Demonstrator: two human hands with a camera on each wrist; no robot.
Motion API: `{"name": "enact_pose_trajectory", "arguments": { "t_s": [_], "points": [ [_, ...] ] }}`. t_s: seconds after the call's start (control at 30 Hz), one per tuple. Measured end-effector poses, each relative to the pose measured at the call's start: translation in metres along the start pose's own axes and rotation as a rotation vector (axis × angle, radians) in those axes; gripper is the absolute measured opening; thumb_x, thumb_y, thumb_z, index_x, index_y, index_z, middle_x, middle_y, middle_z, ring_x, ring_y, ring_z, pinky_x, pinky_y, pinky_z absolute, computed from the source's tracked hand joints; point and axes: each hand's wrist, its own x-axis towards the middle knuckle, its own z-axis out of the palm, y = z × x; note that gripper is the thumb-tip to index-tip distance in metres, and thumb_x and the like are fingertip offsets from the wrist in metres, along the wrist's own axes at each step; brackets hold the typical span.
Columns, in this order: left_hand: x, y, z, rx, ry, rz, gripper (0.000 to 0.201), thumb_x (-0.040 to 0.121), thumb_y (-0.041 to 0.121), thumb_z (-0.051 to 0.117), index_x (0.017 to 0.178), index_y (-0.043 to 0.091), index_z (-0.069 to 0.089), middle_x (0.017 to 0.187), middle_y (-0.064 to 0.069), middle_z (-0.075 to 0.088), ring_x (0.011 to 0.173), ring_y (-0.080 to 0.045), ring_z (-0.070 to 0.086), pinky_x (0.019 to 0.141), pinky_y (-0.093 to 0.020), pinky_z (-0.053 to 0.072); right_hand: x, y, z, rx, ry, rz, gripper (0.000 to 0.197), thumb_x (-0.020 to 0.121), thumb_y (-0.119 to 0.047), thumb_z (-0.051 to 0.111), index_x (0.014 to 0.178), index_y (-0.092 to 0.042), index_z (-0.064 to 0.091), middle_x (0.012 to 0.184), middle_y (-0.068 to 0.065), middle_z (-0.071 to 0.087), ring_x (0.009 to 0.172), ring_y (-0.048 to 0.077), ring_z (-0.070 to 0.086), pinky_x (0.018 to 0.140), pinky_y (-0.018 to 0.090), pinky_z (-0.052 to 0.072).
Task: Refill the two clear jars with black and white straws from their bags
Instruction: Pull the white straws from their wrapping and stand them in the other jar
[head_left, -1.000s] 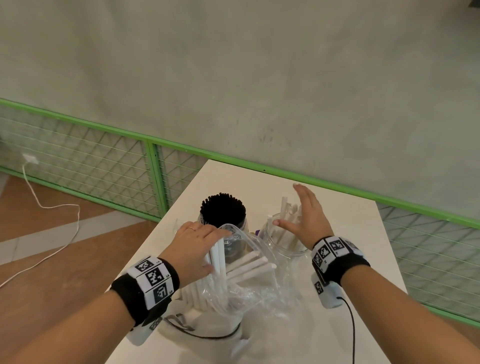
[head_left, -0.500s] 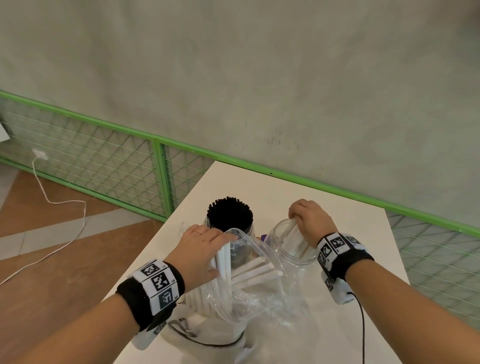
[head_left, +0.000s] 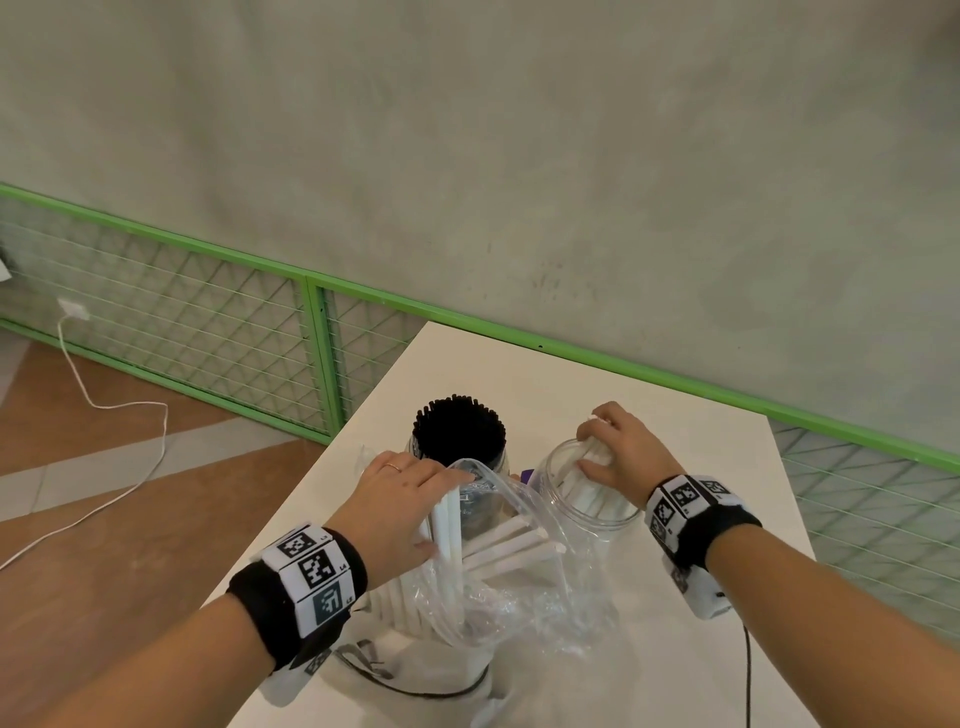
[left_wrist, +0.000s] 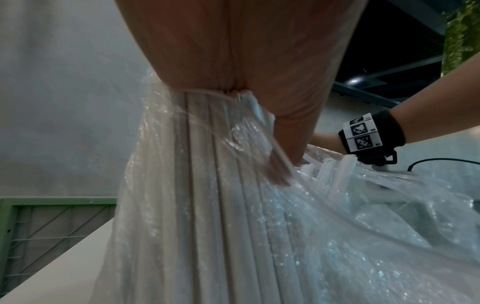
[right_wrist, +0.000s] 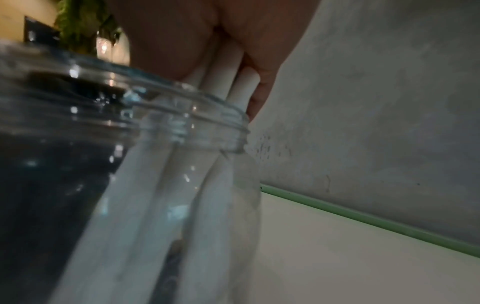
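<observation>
The white straws (head_left: 592, 460) in your right hand (head_left: 621, 449) stand almost straight up, a little tilted, with their low ends already down inside the clear jar (head_left: 587, 512). Your right hand is closed around their tops, just above the jar's mouth, so the jar lies right under that hand. The straws' long way points down into the jar, so I think the next move is only to let them slide down and let go.

More white straws sit in the clear bag (head_left: 498, 587), which is under and just beside your left hand (head_left: 400, 501). That hand is curled over the top of the bag and holds some straws (head_left: 448, 525) upright through the plastic. Other straws in the bag lean over toward the jar.

Your right hand is the nearer one to the jar; your left is nearer the bag.

Past your left hand stands the other jar (head_left: 462, 441), packed full of black straws. Everything sits on the white worktop (head_left: 701, 457).
</observation>
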Motion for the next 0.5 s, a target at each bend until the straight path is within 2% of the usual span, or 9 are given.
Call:
{"name": "enact_pose_trajectory", "arguments": {
  "t_s": [0.07, 0.17, 0.23, 0.33, 0.43, 0.5],
  "points": [
    [-0.0007, -0.0006, 0.0003, 0.012, 0.002, 0.002, 0.091, 0.047, 0.04, 0.085, 0.124, 0.036, 0.038, 0.105, 0.008, 0.063, 0.093, -0.018, 0.062, 0.087, -0.039, 0.045, 0.003, -0.0023, -0.0006, 0.051, 0.081, -0.03, 0.027, 0.073, -0.016, 0.078, 0.095, -0.011, 0.064, 0.101, 0.01, 0.053, 0.085, 0.029, 0.055, 0.076, 0.04, 0.05],
    [-0.0015, -0.0008, 0.0004, 0.0, -0.007, -0.006, 0.089, 0.051, 0.039, 0.084, 0.125, 0.037, 0.035, 0.107, 0.008, 0.062, 0.096, -0.018, 0.061, 0.09, -0.039, 0.043, 0.0069, -0.0065, -0.0065, 0.074, 0.165, -0.005, 0.024, 0.079, -0.018, 0.074, 0.1, -0.011, 0.063, 0.1, 0.007, 0.05, 0.088, 0.024, 0.051, 0.079, 0.034, 0.046],
    [-0.0014, -0.0006, 0.0, -0.009, -0.027, -0.016, 0.087, 0.055, 0.038, 0.082, 0.126, 0.038, 0.031, 0.111, 0.007, 0.061, 0.1, -0.019, 0.059, 0.094, -0.04, 0.04, 0.0069, -0.0079, -0.0059, 0.053, 0.156, 0.036, 0.025, 0.083, -0.019, 0.07, 0.105, -0.01, 0.063, 0.101, 0.007, 0.051, 0.091, 0.023, 0.05, 0.083, 0.034, 0.044],
    [-0.001, 0.0006, -0.0027, -0.026, -0.064, -0.033, 0.081, 0.064, 0.038, 0.076, 0.129, 0.04, 0.027, 0.119, 0.007, 0.057, 0.109, -0.02, 0.054, 0.1, -0.039, 0.032, 0.0052, -0.0057, -0.0019, 0.008, 0.125, 0.111, 0.028, 0.085, -0.023, 0.068, 0.108, -0.008, 0.062, 0.113, 0.009, 0.051, 0.099, 0.026, 0.048, 0.087, 0.032, 0.041],
    [-0.0002, 0.0016, -0.0042, -0.034, -0.085, -0.052, 0.077, 0.069, 0.038, 0.074, 0.135, 0.036, 0.035, 0.125, 0.007, 0.054, 0.115, -0.02, 0.049, 0.103, -0.038, 0.028, 0.0064, -0.0071, -0.0039, 0.018, 0.094, 0.145, 0.02, 0.089, -0.023, 0.063, 0.101, -0.007, 0.063, 0.111, 0.008, 0.053, 0.098, 0.026, 0.054, 0.084, 0.033, 0.045],
    [-0.0002, 0.0018, -0.0047, -0.039, -0.083, -0.053, 0.077, 0.068, 0.037, 0.075, 0.135, 0.033, 0.039, 0.123, 0.006, 0.055, 0.113, -0.021, 0.05, 0.102, -0.038, 0.029, 0.0085, -0.0102, -0.0059, 0.026, 0.079, 0.179, 0.022, 0.091, -0.025, 0.06, 0.104, -0.008, 0.063, 0.111, 0.007, 0.053, 0.099, 0.025, 0.055, 0.085, 0.033, 0.046]
  ]
}}
